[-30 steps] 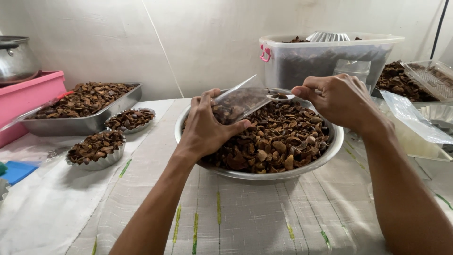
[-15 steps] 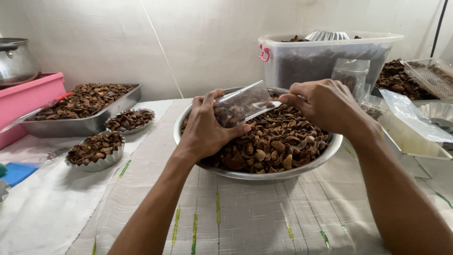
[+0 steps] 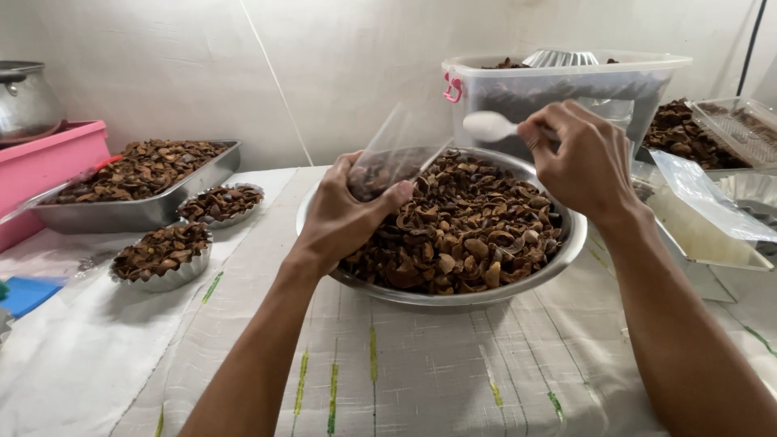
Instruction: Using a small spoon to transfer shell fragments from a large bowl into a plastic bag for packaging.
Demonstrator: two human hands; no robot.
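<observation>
At the centre of the frame, the left hand [image 3: 344,214] grips a clear plastic bag [image 3: 394,162] partly filled with brown pieces, tilted over a metal bowl [image 3: 558,251] heaped with the same. To the upper right, the right hand [image 3: 584,162] holds a white spoon [image 3: 490,125] above the bowl. Trays of brown pieces [image 3: 142,182] sit at left.

Clear bag [image 3: 394,162] part-filled, tilted over bowl [image 3: 566,251]; white spoon [image 3: 488,125] raised above

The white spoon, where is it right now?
In the head view the white spoon is in the right hand, raised over the far rim of the metal bowl, just right of the clear bag in the left hand.
</observation>
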